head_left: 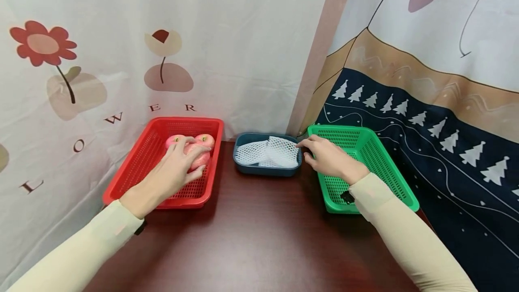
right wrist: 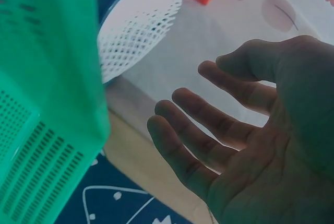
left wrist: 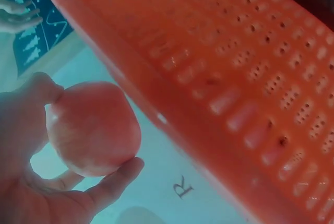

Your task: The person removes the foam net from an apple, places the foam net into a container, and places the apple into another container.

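My left hand [head_left: 169, 166] grips a pinkish-red apple [left wrist: 94, 130] between thumb and fingers, over the red basket [head_left: 212, 166]. Two more apples [head_left: 205, 140] lie in that basket, partly hidden behind the hand. In the right wrist view my right hand [right wrist: 235, 125] has its fingers spread and loosely bent, with nothing in them. Seen from the head, it hovers between the green basket [head_left: 385, 170] and a dark blue tub [head_left: 265, 171], fingertips right at the tub's edge. White foam net sleeves [head_left: 251, 152] lie in the tub.
All three containers stand in a row at the back of a dark reddish-brown table [head_left: 251, 233]. Behind them hangs a printed curtain [head_left: 243, 48] that also runs down the right side, close to the green basket.
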Demonstrator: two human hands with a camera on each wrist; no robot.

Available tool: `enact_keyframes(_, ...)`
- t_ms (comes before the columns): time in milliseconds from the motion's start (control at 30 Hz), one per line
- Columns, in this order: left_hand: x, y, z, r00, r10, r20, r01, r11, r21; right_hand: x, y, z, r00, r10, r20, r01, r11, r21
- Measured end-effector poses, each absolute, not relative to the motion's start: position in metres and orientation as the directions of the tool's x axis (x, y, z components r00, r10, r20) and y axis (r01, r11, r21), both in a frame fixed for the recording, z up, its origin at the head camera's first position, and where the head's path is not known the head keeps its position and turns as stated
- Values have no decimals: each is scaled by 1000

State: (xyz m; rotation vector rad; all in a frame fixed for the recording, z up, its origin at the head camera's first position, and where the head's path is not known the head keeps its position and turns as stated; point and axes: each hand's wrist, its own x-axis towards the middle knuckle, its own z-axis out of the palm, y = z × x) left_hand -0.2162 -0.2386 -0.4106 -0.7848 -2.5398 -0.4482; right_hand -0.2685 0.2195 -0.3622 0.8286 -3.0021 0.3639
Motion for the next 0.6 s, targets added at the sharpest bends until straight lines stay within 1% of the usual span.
enact_keyframes(167, -219, -248, -408, -798, 398, 453, 533, 817, 219, -266, 230, -365, -880, -474, 33, -469, 856, -219)
enact_keyframes(333, -221, -258, -404, -855, 360, 374, 471, 841, 267, -264, 239, -366, -885, -465, 30, -460, 862, -214)
enact_keyframes(500, -224, -268, -401, -897, 337, 287, 415, 865, 281, -264, 246, -366, -888, -459, 39, -456, 862, -221)
enact_keyframes(600, -226, -274, -400, -911, 330, 247, 391, 880, 270, -264, 252, -366, -889, -457, 41, -454, 864, -218)
